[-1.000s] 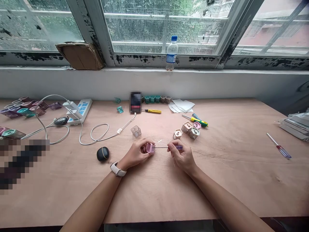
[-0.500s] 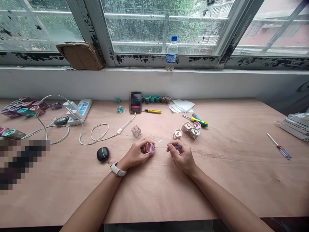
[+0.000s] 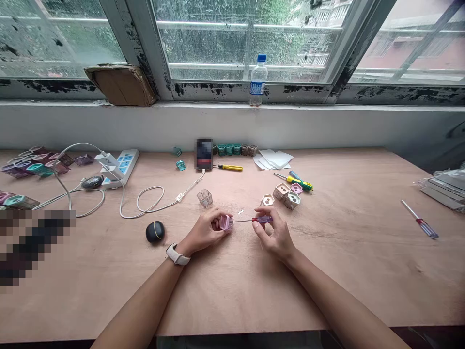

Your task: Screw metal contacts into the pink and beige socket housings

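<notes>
My left hand [image 3: 210,227], with a pale watch band at the wrist, is closed around a small pink plastic piece [image 3: 225,222] just above the table. Between the thumb and fingers of my right hand [image 3: 274,233] is a screwdriver [image 3: 264,219] with a clear purple and red handle. Its thin shaft points left and the tip meets the right side of the pink piece; the exact contact is too small to make out. A small white strip [image 3: 240,212] lies just beyond the shaft. Behind my right hand stand several pentagonal plastic pieces [image 3: 281,191], cream and pink.
A clear cage-like piece [image 3: 205,198] and a black rounded case [image 3: 155,232] lie near my left hand. Farther back are a phone [image 3: 204,155] on a white cable, a yellow-handled screwdriver [image 3: 232,167], and papers [image 3: 273,159]. Another screwdriver [image 3: 420,220] lies far right.
My right hand's fingers have shifted on the screwdriver handle, opening out so that more of the handle and its red collar shows. My left hand and the pink piece stay nearly still.
</notes>
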Demonstrator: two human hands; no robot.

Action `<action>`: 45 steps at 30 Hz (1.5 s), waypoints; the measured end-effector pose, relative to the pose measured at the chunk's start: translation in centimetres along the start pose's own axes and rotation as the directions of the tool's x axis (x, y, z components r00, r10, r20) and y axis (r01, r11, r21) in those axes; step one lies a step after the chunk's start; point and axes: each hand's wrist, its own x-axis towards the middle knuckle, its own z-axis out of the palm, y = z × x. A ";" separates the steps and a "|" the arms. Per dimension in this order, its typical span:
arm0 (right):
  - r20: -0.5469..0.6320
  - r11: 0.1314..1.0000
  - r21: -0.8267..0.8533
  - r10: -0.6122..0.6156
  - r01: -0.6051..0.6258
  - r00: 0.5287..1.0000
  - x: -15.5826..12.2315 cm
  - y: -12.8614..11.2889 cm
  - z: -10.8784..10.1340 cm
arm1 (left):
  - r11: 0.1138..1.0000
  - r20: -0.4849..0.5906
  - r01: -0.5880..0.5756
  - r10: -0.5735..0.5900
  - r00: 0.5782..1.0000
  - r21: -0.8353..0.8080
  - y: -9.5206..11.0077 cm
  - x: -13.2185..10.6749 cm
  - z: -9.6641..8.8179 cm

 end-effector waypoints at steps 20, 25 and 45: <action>-0.018 0.999 -0.003 0.034 -0.034 0.999 0.0 -0.1 0.0 | 1.000 -0.002 -0.003 0.003 1.000 0.004 -0.1 0.0 0.0; -0.014 0.999 0.009 0.052 -0.052 0.999 0.0 0.0 0.0 | 1.000 -0.001 0.005 -0.005 1.000 0.003 0.0 0.0 0.0; -0.024 1.000 0.015 0.020 -0.019 1.000 0.0 0.2 -0.1 | 0.999 -0.001 -0.020 0.020 1.000 -0.031 0.2 0.0 -0.1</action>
